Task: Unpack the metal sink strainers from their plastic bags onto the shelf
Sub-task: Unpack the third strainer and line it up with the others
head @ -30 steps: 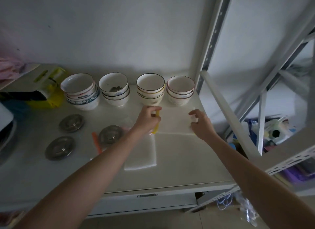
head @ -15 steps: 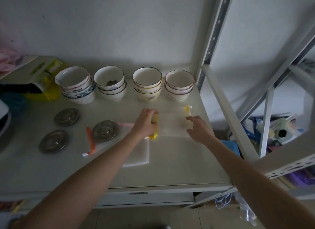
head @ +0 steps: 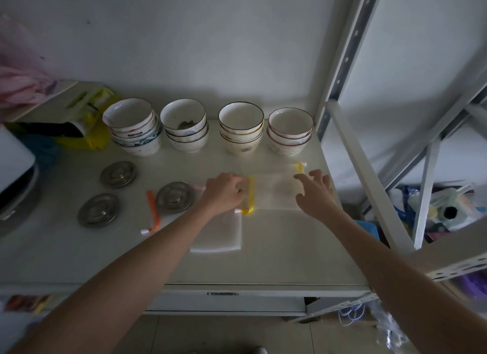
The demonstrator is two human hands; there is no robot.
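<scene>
Pinching yellow bag strip (head: 251, 194) — left hand (head: 224, 192) grip closed; right hand (head: 315, 192) spread, fingertips on plastic bag (head: 274, 192).

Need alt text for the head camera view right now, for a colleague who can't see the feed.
Both hands reach over a white shelf: the left hand presses a yellow-zipped plastic bag, the right hand hovers open at its far edge. Three metal sink strainers lie unpacked to the left, with four stacks of bowls behind.
</scene>
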